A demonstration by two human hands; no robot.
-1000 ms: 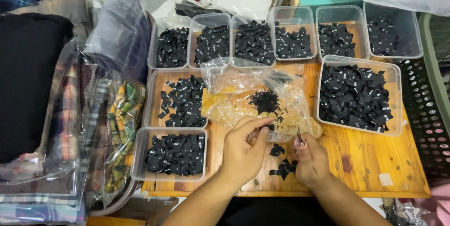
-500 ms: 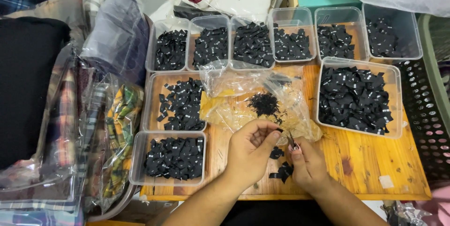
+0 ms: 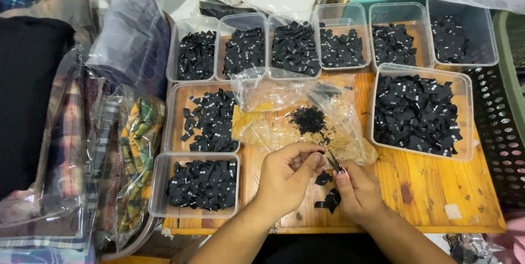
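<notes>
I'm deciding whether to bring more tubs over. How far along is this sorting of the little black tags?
Mostly done by the look of it: nine clear tubs already hold black tags. In hand: the left hand pinches one tag, and the right hand holds small snips to it. Left: a few loose tags on the wooden table.

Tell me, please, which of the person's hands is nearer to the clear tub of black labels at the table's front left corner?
The left. The left hand is just right of that tub, apart from it; the right hand lies farther right, beyond the left.
</notes>
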